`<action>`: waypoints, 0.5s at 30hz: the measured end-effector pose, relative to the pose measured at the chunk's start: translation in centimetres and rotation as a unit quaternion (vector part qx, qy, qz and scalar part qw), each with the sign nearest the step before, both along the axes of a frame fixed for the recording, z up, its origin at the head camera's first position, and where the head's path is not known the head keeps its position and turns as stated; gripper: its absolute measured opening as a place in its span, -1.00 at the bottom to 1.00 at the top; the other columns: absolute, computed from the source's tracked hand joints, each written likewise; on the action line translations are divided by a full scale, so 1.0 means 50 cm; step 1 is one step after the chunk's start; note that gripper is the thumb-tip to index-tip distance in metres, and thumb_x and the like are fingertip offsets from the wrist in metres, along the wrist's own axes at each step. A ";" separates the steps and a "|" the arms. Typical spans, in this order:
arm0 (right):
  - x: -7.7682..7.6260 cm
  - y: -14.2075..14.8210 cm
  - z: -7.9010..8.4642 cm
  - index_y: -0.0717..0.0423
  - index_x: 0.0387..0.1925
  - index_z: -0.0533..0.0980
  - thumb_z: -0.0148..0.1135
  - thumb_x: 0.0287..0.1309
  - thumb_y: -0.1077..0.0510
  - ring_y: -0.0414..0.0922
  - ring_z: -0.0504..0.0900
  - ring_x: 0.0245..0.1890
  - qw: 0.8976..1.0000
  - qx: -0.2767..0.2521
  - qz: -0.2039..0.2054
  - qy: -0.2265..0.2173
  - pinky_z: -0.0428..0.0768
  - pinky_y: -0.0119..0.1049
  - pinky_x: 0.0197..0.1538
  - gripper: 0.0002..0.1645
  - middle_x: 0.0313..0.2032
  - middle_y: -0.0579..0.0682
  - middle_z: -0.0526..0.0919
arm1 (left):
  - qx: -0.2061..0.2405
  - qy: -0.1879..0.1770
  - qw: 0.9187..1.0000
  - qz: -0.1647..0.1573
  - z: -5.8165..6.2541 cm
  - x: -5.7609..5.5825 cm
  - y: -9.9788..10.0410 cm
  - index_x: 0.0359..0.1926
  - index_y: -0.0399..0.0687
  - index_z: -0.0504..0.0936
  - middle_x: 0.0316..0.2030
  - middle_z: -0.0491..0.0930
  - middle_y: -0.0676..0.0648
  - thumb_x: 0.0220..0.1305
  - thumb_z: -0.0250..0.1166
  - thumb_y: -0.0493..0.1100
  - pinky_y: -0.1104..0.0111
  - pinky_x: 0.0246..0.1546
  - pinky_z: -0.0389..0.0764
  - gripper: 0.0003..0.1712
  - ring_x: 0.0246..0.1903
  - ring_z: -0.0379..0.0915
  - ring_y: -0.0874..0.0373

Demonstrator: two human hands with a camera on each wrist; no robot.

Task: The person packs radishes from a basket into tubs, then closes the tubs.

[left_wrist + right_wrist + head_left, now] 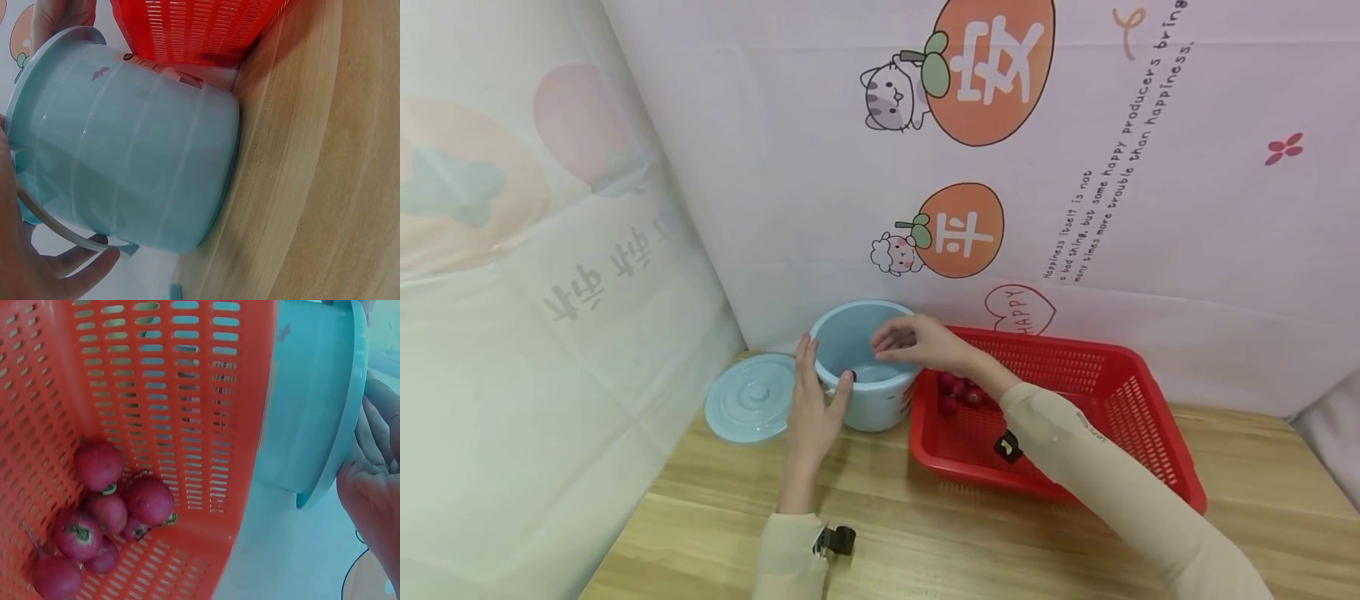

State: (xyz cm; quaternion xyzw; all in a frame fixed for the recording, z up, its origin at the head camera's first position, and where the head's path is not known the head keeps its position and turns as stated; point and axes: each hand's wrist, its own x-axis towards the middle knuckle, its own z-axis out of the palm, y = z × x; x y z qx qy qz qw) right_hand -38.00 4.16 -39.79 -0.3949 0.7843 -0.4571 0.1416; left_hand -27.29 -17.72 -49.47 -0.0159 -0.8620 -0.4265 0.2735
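Note:
A light blue bucket (880, 408) stands upright against the red basket's left side. My left hand (812, 408) rests along the bucket's left side, fingers fairly straight and thumb at the rim. In the left wrist view, its fingertips lie by the bucket's handle (65, 236). Over the bucket's right rim reaches my right hand (917, 343), fingers loosely bent above the opening, with nothing visible in them. A small dark red thing (852, 375) shows inside the bucket near the left thumb. Several red radishes (150, 500) lie in the basket (247, 469).
A round light blue lid (752, 400) lies on the wooden table (880, 508) left of the bucket. Behind stands a printed white cloth (805, 183), and another pale cloth (512, 375) hangs at the left. My right forearm crosses over the basket.

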 end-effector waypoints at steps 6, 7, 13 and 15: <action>0.001 0.000 -0.012 0.17 0.07 0.70 0.46 0.34 0.15 -0.12 0.76 0.01 1.000 -0.008 -0.012 0.014 0.65 -0.15 0.21 -0.68 -0.08 -0.09 0.81 | -0.002 -0.003 1.000 -0.003 -0.002 0.002 -0.001 0.70 0.01 -0.02 0.70 -0.13 0.03 0.55 0.15 0.27 -0.29 0.36 0.34 -0.05 0.59 0.04 -0.13; 0.001 0.000 -0.013 0.15 0.07 0.70 0.46 0.34 0.13 -0.13 0.76 0.01 1.000 -0.008 -0.015 0.015 0.66 -0.15 0.21 -0.68 -0.08 -0.10 0.81 | -0.002 -0.004 1.000 -0.003 -0.002 0.002 -0.001 0.70 0.02 -0.02 0.70 -0.13 0.05 0.55 0.15 0.28 -0.29 0.37 0.34 -0.05 0.59 0.04 -0.12; 0.001 0.006 -0.015 0.02 0.05 0.72 0.47 0.34 0.05 -0.10 0.77 0.00 0.999 -0.029 -0.025 0.002 0.69 -0.11 0.15 -0.70 -0.09 -0.09 0.80 | 0.003 -0.012 1.000 -0.001 0.000 0.001 -0.002 0.71 0.06 -0.05 0.69 -0.16 0.13 0.55 0.12 0.31 -0.27 0.40 0.31 -0.05 0.60 0.02 -0.06; 0.001 0.008 -0.018 0.00 0.04 0.72 0.48 0.33 0.04 -0.08 0.76 0.00 0.999 -0.042 -0.026 -0.009 0.69 -0.11 0.15 -0.71 -0.09 -0.07 0.79 | 0.004 -0.014 1.000 -0.001 0.000 0.001 -0.001 0.71 0.06 -0.05 0.69 -0.16 0.13 0.55 0.12 0.31 -0.26 0.40 0.31 -0.04 0.60 0.02 -0.05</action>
